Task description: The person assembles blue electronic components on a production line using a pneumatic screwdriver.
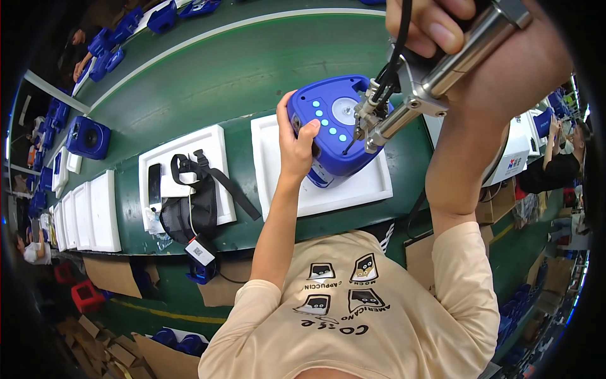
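Observation:
A blue speaker housing (344, 158) rests tilted on a white foam tray (268, 170) in front of me. Along its upper face runs a row of light-blue buttons beside a round pale disc. My left hand (297, 139) grips the housing's left edge, its thumb on top near the buttons. Above the right side, my right hand (505, 76) is wrapped around a powered screwdriver (435, 85) with metal rods and a black cable. The tool's lower end is over the housing's right edge; whether the tip touches is hard to make out.
Left of the tray, another foam tray (214, 142) bears a phone (154, 183), a black strap and a mesh pouch (189, 218). Several foam trays (88, 211) stand stacked farther left, near a blue speaker (88, 137). A green conveyor (221, 69) curves behind. Cartons (110, 275) lie below the table.

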Motion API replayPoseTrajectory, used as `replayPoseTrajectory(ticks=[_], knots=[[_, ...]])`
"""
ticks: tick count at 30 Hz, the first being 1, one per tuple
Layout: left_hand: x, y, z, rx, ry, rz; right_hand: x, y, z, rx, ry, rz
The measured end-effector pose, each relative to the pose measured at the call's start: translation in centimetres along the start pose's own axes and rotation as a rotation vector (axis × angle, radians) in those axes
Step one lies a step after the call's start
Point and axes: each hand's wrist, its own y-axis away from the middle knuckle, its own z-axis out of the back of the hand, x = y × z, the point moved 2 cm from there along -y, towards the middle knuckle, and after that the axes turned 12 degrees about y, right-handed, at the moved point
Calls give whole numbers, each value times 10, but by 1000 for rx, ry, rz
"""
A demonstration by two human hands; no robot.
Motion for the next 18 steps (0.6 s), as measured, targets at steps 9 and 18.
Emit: replayPoseTrajectory(ticks=[9, 18], knots=[[1, 0, 1, -16, -9, -12, -6, 8, 7, -33, -9, -35], [4, -1, -3, 13, 6, 43, 10, -28, 28, 136, 174, 227]])
